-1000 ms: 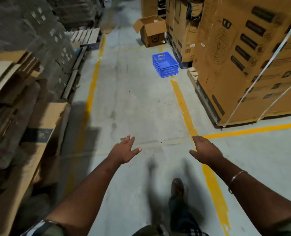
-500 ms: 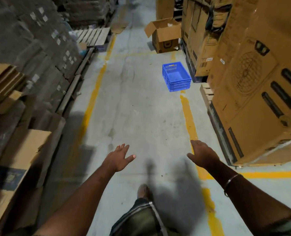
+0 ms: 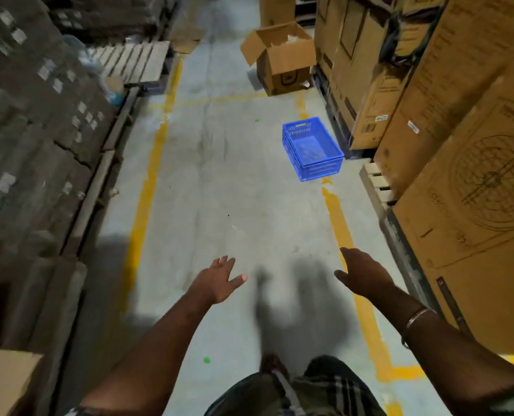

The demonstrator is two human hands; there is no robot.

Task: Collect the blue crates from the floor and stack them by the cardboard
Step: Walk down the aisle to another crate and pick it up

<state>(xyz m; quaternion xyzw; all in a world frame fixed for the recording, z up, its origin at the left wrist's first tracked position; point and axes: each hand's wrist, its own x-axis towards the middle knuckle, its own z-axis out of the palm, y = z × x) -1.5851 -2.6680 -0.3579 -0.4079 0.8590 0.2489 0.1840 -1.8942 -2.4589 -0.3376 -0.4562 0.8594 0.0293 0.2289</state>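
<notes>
Blue slatted plastic, the rectangular crate (image 3: pixel 313 148) sits on smooth concrete floor (image 3: pixel 219 190), well beyond the fingers. Left hand (image 3: pixel 216 280) and right hand (image 3: pixel 364 274) reach forward, fingers spread, holding nothing.

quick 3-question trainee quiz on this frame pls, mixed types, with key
1. True or false: the left hand is gripping the blue crate.
2. Multiple choice: the blue crate sits A) on the wooden pallet, B) on the floor across the right-hand yellow line, C) inside the open cardboard box.
3. Fill in: the right hand holds ____.

Key: 1 false, both hands are open and well short of the crate; 2 B; 3 nothing.
</notes>
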